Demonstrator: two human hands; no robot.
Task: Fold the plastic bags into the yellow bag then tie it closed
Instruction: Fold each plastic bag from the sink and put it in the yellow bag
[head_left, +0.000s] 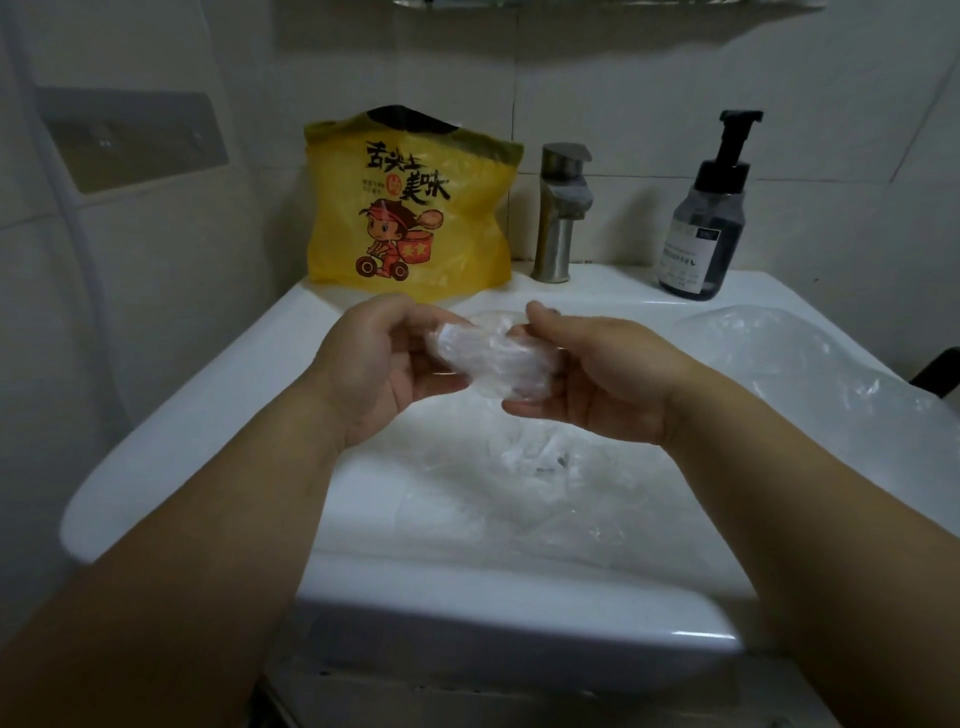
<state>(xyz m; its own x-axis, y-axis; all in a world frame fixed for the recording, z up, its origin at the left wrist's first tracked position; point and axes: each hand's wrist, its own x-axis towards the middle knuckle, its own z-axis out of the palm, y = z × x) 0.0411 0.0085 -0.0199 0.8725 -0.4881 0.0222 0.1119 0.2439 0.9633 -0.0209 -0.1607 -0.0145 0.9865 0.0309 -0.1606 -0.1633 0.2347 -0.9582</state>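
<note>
Nearest me is the front rim of the white ceramic sink (182, 441), with both my forearms reaching in over it. Down in the basin lies a crumpled heap of clear thin plastic bags (535, 457); I cannot tell how many are in it. Above the basin I hold one small folded clear plastic bag (483, 358), a whitish, wrinkled, flattened wad. My left hand (384, 364) grips its left end with curled fingers, and my right hand (597, 374) pinches its right end between thumb and fingers. One more clear plastic bag (779, 353) lies puffed up on the sink's right rim.

Farther back, on the sink's rear ledge, the yellow plastic bag with a cartoon rider and black lettering (410, 208) stands upright against the wall, its mouth open and something dark showing at the top. Just to its right is one brushed-metal tap (563, 208), then one dark pump bottle with a black head (706, 223). Pale wall tiles (623, 78) close the room behind.
</note>
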